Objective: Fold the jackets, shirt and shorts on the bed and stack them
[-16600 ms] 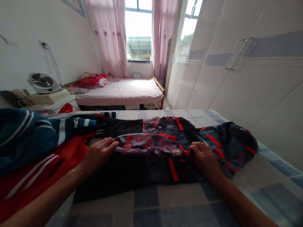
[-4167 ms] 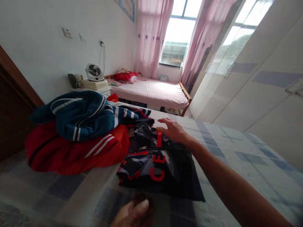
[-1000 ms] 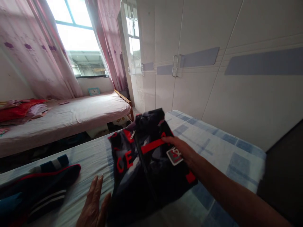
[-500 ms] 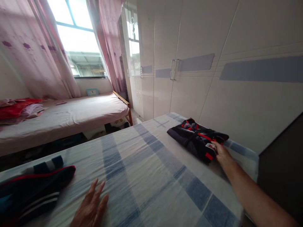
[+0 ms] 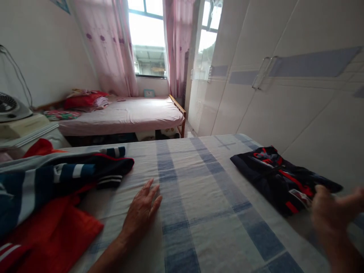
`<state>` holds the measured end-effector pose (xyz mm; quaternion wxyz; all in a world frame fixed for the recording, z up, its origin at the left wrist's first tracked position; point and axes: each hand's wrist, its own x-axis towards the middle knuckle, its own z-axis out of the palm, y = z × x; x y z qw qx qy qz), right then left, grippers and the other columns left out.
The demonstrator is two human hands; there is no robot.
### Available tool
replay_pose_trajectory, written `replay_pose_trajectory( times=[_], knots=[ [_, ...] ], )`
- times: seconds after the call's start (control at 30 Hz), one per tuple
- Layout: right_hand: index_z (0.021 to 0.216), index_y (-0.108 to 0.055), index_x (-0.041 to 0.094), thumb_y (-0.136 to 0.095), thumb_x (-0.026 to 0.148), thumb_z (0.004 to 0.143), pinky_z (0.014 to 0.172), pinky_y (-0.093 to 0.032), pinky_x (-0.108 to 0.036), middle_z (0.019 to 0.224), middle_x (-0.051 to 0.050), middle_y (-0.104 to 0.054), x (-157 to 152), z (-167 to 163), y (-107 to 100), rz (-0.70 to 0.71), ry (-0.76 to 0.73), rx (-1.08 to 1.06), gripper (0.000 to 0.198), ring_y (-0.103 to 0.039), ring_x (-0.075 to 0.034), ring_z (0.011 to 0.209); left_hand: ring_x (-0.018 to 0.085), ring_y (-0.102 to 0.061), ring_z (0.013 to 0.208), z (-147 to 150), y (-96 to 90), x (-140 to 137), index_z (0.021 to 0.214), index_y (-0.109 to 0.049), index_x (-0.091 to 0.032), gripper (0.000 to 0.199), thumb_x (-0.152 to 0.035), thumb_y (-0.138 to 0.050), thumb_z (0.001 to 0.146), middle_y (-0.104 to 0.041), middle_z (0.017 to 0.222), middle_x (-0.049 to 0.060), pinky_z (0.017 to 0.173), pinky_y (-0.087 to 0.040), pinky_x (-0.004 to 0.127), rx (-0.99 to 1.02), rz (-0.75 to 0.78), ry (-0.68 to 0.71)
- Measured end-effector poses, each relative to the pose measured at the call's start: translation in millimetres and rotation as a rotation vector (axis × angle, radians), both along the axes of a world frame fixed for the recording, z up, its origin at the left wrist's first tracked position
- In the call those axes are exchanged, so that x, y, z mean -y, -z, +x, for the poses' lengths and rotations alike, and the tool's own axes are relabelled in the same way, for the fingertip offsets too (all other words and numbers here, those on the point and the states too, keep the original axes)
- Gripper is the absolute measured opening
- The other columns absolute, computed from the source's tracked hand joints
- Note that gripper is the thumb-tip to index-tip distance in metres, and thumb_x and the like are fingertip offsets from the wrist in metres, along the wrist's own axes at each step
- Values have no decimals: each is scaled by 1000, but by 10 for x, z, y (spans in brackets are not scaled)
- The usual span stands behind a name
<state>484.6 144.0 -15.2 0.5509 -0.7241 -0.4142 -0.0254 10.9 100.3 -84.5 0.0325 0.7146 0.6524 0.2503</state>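
Observation:
My left hand rests on the blue-and-white checked bedsheet, its fingers spread and holding nothing. At the right, a folded black jacket with red trim and a white label lies on the sheet. My right hand, slightly blurred, is at the jacket's near right corner with its fingers apart. Whether a fingertip still touches the cloth, I cannot tell. To the left of my left hand lie a dark navy garment with white stripes, a teal-and-white striped garment and an orange-red garment.
White wardrobe doors stand along the right. Beyond the checked bed, a second bed with a pink sheet holds a pile of red and pink cloth. A fan sits on a cabinet at the far left.
The view has swung left, bringing more of the left clothes pile into sight. My right hand has let go of the black jacket, and its fingers have opened. The left hand stays flat.

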Motion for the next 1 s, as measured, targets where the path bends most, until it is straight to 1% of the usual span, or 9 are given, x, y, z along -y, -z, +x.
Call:
replay_pose_trajectory(
  times=[0.07,0.1,0.17,0.27,0.33,0.43,0.53,0.77,1.0],
  knots=[
    [141,-29,37,-45,49,85,111,-30,-43,149,-2,-28,18,-254,-155,8,-10,139,60,-32,-34,133,26,-40,132,19,-24,10,123,-57,-15,46,-40,-34,93,-43,144,14,108,-36,44,-16,-14,-4],
    [140,-32,36,-43,50,86,111,-31,-43,147,-2,-33,0,-418,-211,-33,-87,173,57,-38,-33,130,26,-40,132,27,-31,16,124,-57,-15,46,-40,-34,93,-42,144,15,108,-35,44,-23,-22,-4],
    [139,-37,31,-39,49,88,111,-29,-44,145,-4,-38,-82,-792,-239,-163,-334,235,54,-40,-31,129,27,-39,133,36,-37,27,124,-56,-14,46,-40,-35,92,-43,144,15,109,-34,45,-31,-29,-1],
    [137,-41,18,-35,46,90,114,-22,-45,147,-9,-36,-247,-1318,-38,-269,-649,456,55,-28,-27,137,27,-39,133,35,-34,34,125,-54,-15,44,-38,-39,91,-45,142,14,109,-33,45,-32,-22,13],
    [137,-43,15,-33,44,91,112,-22,-49,148,-12,-35,-335,-1551,202,-368,-742,601,55,-23,-28,139,26,-39,133,29,-31,35,126,-53,-15,43,-36,-42,90,-46,141,13,109,-33,45,-30,-15,23],
    [136,-46,16,-33,41,92,109,-25,-51,146,-12,-38,-412,-1686,539,-524,-738,751,52,-27,-30,138,26,-39,133,28,-40,39,127,-52,-15,43,-32,-44,88,-47,141,13,110,-33,44,-31,-24,24],
    [135,-47,17,-32,40,93,108,-26,-50,145,-10,-41,-457,-1649,707,-535,-705,867,51,-32,-29,135,27,-37,134,41,-64,46,128,-51,-12,44,-29,-44,88,-45,142,14,111,-31,44,-44,-55,15],
    [136,-46,17,-25,43,95,107,-30,-46,144,-9,-43,-603,-1491,708,-561,-564,926,53,-37,-26,132,27,-35,135,67,-108,47,128,-51,-11,44,-28,-47,87,-43,143,16,112,-28,44,-6,-82,24],
    [135,-46,16,-21,45,94,108,-29,-44,142,-9,-45,-657,-1448,748,-536,-560,941,57,-37,-24,132,27,-37,133,65,-131,62,127,-52,-11,43,-27,-48,87,-45,141,16,112,-28,42,-33,-58,23]
  ],
)
